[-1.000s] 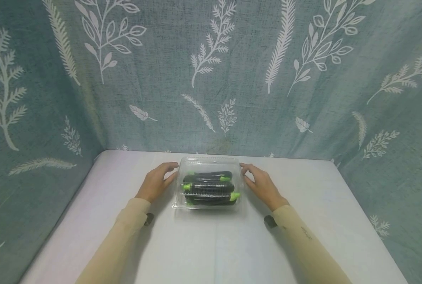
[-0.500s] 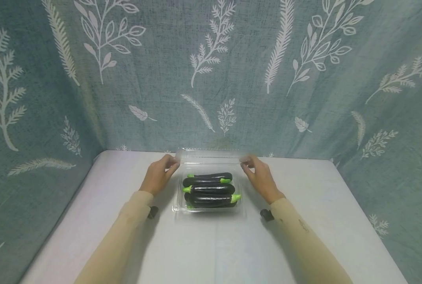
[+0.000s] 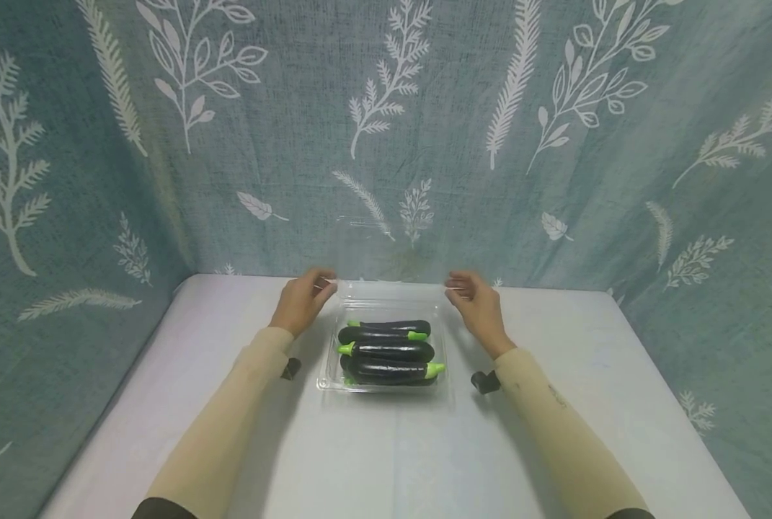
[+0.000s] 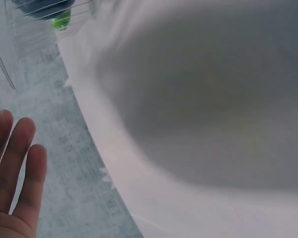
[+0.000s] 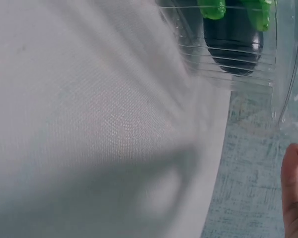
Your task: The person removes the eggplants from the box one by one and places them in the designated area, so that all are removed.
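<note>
A clear plastic clamshell container [image 3: 324, 383] stands mid-table, its transparent lid [image 3: 392, 249] swung up at the back and hard to make out against the curtain. Several dark eggplants [image 3: 392, 351] with bright green stem ends lie crosswise inside it. My left hand [image 3: 304, 295] is at the lid's left side, fingertips close to its edge. At the opposite side is my right hand [image 3: 478, 306], its fingers slightly bent beside the lid. Both wrist views show extended fingers next to the clear plastic, with part of an eggplant [image 5: 233, 42] behind the ribbed wall in the right one.
A white cloth covers the table [image 3: 392, 454]. Grey-green curtains [image 3: 282, 166] with white leaf prints rise close behind it and at both sides. A small black device [image 3: 486, 382] sits under the right wrist, another [image 3: 291, 368] under the left.
The lid has swung up and back from over the eggplants, leaving the container open. Both hands have moved away toward the curtain with it, and their fingers have loosened at the lid's edges.
</note>
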Demonstrator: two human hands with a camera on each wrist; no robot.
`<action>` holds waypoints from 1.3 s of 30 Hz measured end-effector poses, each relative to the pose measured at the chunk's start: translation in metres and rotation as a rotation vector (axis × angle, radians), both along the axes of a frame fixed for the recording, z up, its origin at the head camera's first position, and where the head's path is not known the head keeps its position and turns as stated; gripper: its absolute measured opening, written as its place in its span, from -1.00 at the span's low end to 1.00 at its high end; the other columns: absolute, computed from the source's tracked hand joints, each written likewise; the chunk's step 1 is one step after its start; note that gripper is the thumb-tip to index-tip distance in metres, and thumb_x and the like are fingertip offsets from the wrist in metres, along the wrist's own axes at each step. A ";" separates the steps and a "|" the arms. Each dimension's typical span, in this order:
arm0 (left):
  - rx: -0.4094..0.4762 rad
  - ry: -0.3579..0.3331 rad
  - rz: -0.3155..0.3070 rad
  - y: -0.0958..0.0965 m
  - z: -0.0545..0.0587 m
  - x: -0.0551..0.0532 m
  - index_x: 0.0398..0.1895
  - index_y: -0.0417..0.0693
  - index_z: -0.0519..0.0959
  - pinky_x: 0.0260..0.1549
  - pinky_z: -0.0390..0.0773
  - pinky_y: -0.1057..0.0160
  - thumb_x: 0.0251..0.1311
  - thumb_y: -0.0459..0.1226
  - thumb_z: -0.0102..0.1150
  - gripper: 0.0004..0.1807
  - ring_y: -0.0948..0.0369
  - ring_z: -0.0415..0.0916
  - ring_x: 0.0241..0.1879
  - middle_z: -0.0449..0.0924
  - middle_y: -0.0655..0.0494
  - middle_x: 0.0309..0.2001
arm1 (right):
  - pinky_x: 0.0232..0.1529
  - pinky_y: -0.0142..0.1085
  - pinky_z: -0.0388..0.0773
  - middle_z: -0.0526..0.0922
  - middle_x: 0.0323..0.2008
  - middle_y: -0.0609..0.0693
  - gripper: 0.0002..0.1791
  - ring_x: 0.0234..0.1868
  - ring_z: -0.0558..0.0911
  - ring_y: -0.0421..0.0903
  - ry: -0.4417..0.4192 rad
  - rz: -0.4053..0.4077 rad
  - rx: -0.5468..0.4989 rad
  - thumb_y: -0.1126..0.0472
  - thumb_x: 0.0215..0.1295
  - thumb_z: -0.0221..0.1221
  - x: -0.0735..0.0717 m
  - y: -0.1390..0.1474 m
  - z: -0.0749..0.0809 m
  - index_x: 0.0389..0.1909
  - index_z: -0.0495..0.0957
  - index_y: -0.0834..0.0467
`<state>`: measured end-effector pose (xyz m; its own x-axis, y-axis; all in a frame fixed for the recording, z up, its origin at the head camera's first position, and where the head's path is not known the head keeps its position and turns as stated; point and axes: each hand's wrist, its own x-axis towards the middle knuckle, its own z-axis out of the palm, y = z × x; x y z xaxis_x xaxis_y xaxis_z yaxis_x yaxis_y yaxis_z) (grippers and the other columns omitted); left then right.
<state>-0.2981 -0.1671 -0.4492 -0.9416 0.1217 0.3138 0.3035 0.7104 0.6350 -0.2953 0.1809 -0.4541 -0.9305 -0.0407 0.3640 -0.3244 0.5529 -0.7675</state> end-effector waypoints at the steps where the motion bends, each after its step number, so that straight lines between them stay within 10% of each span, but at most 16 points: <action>1: -0.002 -0.009 0.003 0.001 0.001 -0.001 0.16 -0.14 0.56 -0.01 0.64 -0.05 0.48 -0.17 0.13 -0.68 -0.05 0.70 -0.11 0.72 -0.12 -0.08 | 0.10 -0.12 0.64 0.71 0.06 0.13 -0.60 0.04 0.71 0.07 -0.022 -0.003 -0.006 0.27 0.41 0.27 0.000 0.000 0.000 0.23 0.55 0.20; 23: -0.090 -0.109 0.010 0.007 -0.003 -0.007 0.33 -0.25 0.49 0.06 0.58 -0.13 0.51 -0.17 0.06 -0.54 -0.13 0.66 -0.02 0.70 -0.22 -0.02 | 0.14 -0.02 0.60 0.66 0.16 0.12 -0.46 0.12 0.65 0.16 -0.194 0.024 0.069 0.18 0.44 0.24 -0.003 0.004 -0.008 0.39 0.42 0.17; 39: -0.054 -0.178 0.044 -0.026 -0.001 0.018 0.46 -0.18 0.36 0.17 0.48 -0.16 0.54 -0.02 -0.06 -0.41 -0.11 0.60 0.09 0.60 -0.18 0.18 | 0.23 0.00 0.53 0.62 0.21 0.17 -0.44 0.21 0.59 0.18 -0.164 0.032 0.019 0.17 0.46 0.23 0.011 0.046 -0.013 0.41 0.41 0.19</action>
